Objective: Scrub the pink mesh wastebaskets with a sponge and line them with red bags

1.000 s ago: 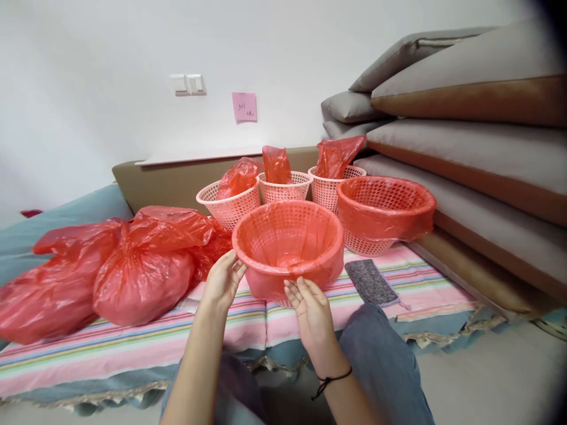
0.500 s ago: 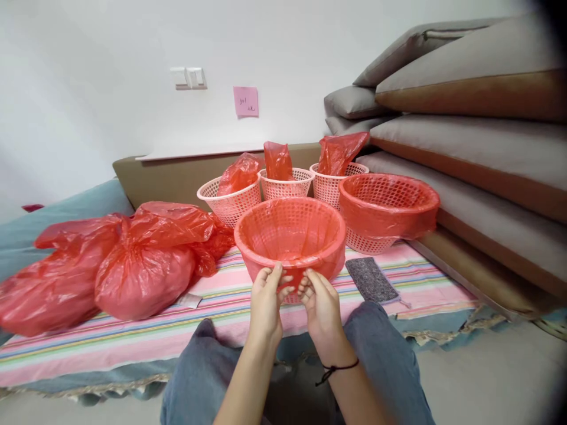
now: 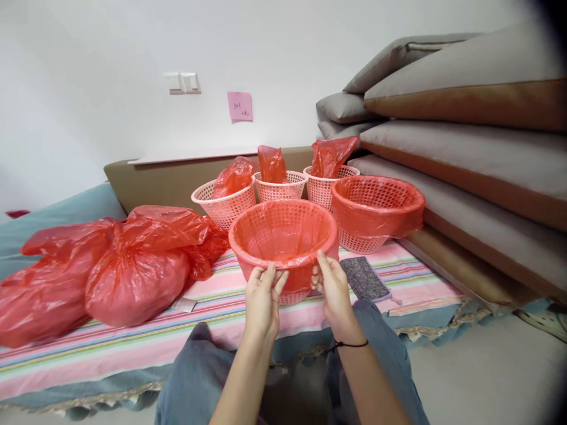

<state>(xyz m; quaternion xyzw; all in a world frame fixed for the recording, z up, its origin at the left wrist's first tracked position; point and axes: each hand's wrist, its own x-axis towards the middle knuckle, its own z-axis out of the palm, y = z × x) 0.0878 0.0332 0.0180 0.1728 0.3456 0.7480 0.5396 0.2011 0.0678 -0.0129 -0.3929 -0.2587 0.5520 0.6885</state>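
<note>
**Left hand (image 3: 261, 298) and right hand (image 3: 333, 289) pinch a red bag (image 3: 301, 276)**

Both close on its plastic at the near rim of the front basket (image 3: 293, 298), which it lines. The basket stands upright on a striped cloth (image 3: 221, 289), a second lined basket (image 3: 361, 242) just beside it. Three pink baskets (image 3: 281, 190) stand behind; bulging red bags (image 3: 137, 283) lie left.

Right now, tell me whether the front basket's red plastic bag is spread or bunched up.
Spread: the red plastic bag lines the front perforated basket and folds over its rim, hanging outside.
</note>
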